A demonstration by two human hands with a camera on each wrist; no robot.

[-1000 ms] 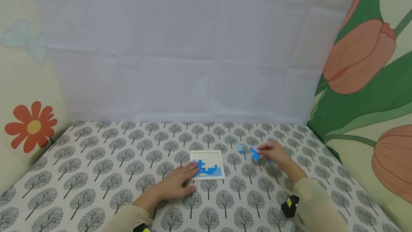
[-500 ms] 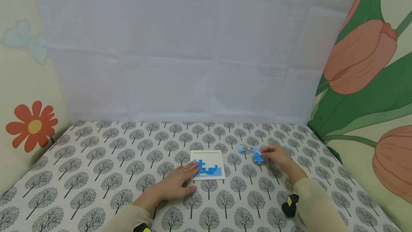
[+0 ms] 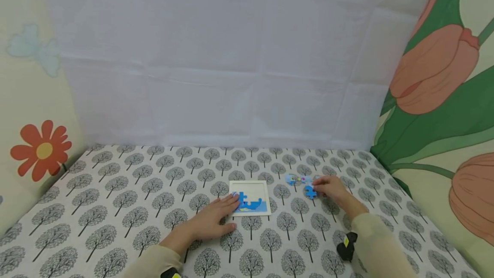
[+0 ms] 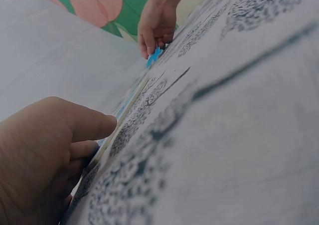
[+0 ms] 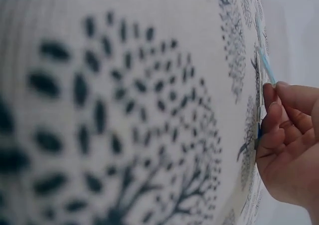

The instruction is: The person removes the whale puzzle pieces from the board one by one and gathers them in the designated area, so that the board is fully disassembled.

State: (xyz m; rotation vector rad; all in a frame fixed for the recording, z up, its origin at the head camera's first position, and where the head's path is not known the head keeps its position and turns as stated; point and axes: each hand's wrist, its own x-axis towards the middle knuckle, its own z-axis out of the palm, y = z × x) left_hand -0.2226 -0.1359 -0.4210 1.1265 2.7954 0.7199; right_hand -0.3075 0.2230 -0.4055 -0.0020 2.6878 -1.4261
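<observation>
A white square frame (image 3: 269, 198) lies on the table with blue puzzle pieces (image 3: 252, 204) in its lower part. My left hand (image 3: 210, 220) rests flat at the frame's left side, fingertips over its left edge, fingers relaxed. To the right, my right hand (image 3: 333, 188) pinches a blue puzzle piece (image 3: 310, 192) between thumb and fingers. That piece (image 5: 267, 66) shows thin and edge-on beside my right hand (image 5: 294, 130) in the right wrist view. In the left wrist view my left hand (image 4: 45, 150) is beside the frame's edge (image 4: 130, 101).
Light blue patterned pieces (image 3: 293, 179) lie just behind and left of my right hand. A white cloth with grey trees (image 3: 154, 205) covers the table. A white sheet (image 3: 208, 63) hangs behind it, between walls painted with flowers.
My right hand has shifted slightly right with the pinched piece, which has turned and moved a little toward me, apart from the patterned pieces. My left hand has stayed at the frame.
</observation>
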